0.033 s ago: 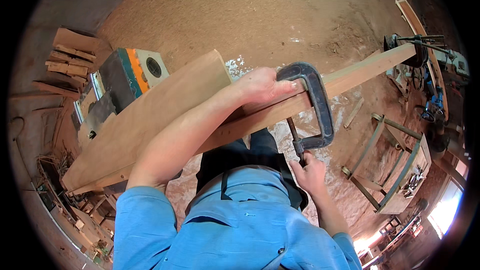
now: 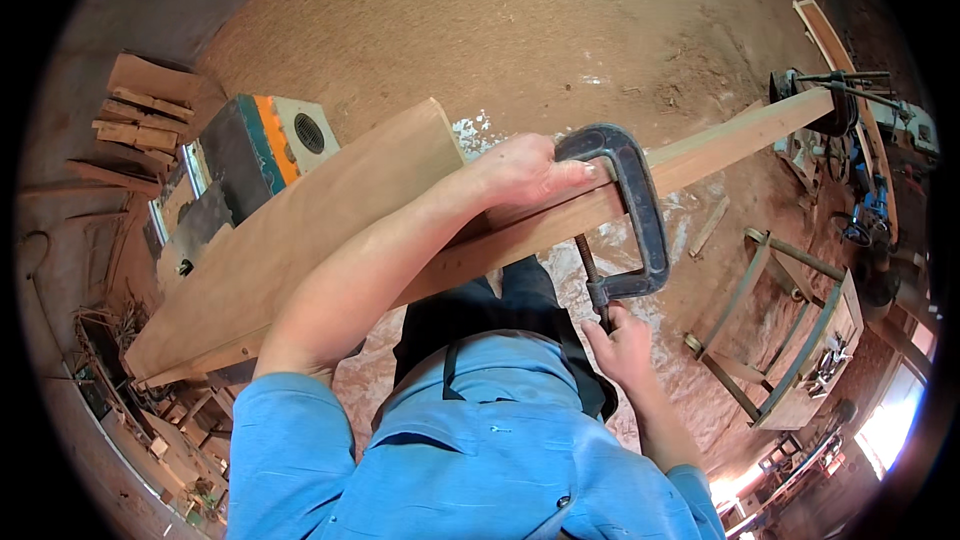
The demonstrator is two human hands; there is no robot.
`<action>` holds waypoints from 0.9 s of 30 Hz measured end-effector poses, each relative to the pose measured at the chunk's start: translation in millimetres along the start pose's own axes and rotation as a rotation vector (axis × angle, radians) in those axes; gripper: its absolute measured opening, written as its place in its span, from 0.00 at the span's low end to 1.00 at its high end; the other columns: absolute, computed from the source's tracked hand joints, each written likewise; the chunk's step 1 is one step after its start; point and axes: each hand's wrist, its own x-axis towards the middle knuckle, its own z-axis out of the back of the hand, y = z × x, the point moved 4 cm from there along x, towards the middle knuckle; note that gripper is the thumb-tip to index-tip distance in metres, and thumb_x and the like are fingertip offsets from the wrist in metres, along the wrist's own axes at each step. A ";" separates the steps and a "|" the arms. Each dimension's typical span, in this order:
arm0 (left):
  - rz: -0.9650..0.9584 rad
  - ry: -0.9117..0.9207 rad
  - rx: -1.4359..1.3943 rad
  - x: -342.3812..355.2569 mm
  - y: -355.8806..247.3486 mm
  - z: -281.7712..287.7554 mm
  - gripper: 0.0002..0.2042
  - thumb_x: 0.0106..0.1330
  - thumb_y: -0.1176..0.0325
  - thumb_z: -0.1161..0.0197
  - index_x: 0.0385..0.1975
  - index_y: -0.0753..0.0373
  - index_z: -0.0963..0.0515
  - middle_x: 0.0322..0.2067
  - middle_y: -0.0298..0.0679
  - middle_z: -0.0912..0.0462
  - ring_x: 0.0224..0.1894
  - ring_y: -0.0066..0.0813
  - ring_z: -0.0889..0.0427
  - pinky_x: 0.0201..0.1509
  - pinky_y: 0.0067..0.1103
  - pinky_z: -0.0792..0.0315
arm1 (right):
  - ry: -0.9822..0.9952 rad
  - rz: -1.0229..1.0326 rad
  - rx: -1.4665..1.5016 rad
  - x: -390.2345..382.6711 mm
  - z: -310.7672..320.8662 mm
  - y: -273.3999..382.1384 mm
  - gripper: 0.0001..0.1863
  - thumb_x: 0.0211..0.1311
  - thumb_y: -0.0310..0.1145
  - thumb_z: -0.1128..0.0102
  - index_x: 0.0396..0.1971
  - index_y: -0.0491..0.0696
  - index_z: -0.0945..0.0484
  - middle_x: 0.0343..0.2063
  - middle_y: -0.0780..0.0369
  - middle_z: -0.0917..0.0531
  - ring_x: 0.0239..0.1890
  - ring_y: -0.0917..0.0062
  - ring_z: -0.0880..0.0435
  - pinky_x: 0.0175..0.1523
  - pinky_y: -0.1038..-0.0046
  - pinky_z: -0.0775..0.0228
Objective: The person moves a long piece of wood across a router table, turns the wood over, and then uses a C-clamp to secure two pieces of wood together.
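Two bare hands are set at one dark metal C-clamp (image 2: pixel 652 210), which is placed around a long pale wooden beam (image 2: pixel 740 138) in front of the person's body. The clamp's open side is turned to the left, with its upper arm above the beam and its screw (image 2: pixel 585 258) below.

The left hand (image 2: pixel 528 170) is laid over the wood beside the clamp's upper end, its thumb stretched to the right. Its other fingers are mostly hidden, so whether they are clenched on wood or metal cannot be told. By the right hand (image 2: pixel 622 348), the lower end of the screw is grasped, with the fingers curled about it and the thumb raised alongside.

The beam is run slantwise from the lower left to the upper right, where its far end is met by another dark clamp (image 2: pixel 846 110). A broad brown panel (image 2: pixel 300 225) is held up along the beam's left part, partly covered by the left forearm. Beyond it, a dark box-shaped machine (image 2: pixel 243 145) is marked by an orange stripe.

At the right, a wooden frame (image 2: pixel 715 380) is stood on the dusty floor (image 2: pixel 450 30), well apart from the hands. At the far left, cut wood pieces (image 2: pixel 140 130) are piled. A blue shirt (image 2: pixel 450 470) is worn by the person.
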 end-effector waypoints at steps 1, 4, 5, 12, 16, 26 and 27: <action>-0.018 -0.019 -0.013 1.4 3.3 -1.9 0.33 0.65 0.39 0.38 0.40 0.72 0.16 0.35 0.59 0.14 0.42 0.50 0.13 0.47 0.36 0.23 | 0.037 -0.032 0.081 2.3 2.6 -2.5 0.19 0.59 0.46 0.30 0.30 0.43 0.19 0.15 0.56 0.20 0.19 0.59 0.17 0.28 0.62 0.27; 0.053 0.041 -0.024 -5.0 -0.3 0.2 0.33 0.64 0.38 0.38 0.43 0.70 0.16 0.37 0.59 0.14 0.44 0.51 0.14 0.49 0.37 0.23 | 0.166 -0.187 0.220 1.8 -2.7 -20.1 0.17 0.60 0.41 0.33 0.34 0.40 0.18 0.20 0.52 0.19 0.23 0.63 0.17 0.33 0.65 0.26; 0.101 0.047 -0.017 -11.6 -2.9 7.4 0.33 0.63 0.38 0.38 0.44 0.70 0.16 0.37 0.59 0.14 0.45 0.52 0.14 0.50 0.37 0.23 | 0.217 -0.222 0.239 4.8 -5.8 -21.5 0.17 0.61 0.40 0.34 0.35 0.39 0.18 0.21 0.52 0.19 0.25 0.64 0.17 0.35 0.66 0.25; -0.284 -0.610 0.354 -46.9 -31.3 -7.1 0.23 0.66 0.52 0.34 0.46 0.68 0.22 0.41 0.52 0.18 0.47 0.50 0.18 0.52 0.37 0.23 | 0.248 -0.171 0.373 14.1 -6.1 -41.1 0.12 0.68 0.35 0.40 0.40 0.41 0.22 0.24 0.61 0.20 0.25 0.80 0.22 0.33 0.73 0.29; -0.397 -0.916 0.232 -136.8 -6.9 -5.0 0.19 0.62 0.60 0.30 0.45 0.69 0.21 0.42 0.50 0.17 0.47 0.48 0.18 0.52 0.34 0.22 | 0.251 -0.093 0.393 13.6 -11.7 -47.3 0.12 0.69 0.35 0.39 0.39 0.41 0.24 0.23 0.59 0.19 0.23 0.76 0.19 0.30 0.69 0.27; -0.048 -1.373 0.280 -338.3 88.0 -63.6 0.09 0.60 0.70 0.31 0.37 0.66 0.17 0.37 0.45 0.15 0.42 0.44 0.15 0.48 0.33 0.20 | 0.148 0.250 -0.219 -15.4 58.9 48.2 0.08 0.65 0.29 0.37 0.35 0.38 0.19 0.25 0.49 0.18 0.28 0.59 0.16 0.35 0.68 0.27; -0.102 -1.366 0.294 -346.2 93.2 -68.9 0.09 0.59 0.71 0.31 0.37 0.66 0.17 0.37 0.45 0.15 0.42 0.44 0.15 0.47 0.33 0.20 | 0.146 0.364 -0.212 -18.8 57.4 79.0 0.10 0.66 0.30 0.38 0.35 0.37 0.20 0.25 0.49 0.18 0.28 0.60 0.16 0.35 0.67 0.27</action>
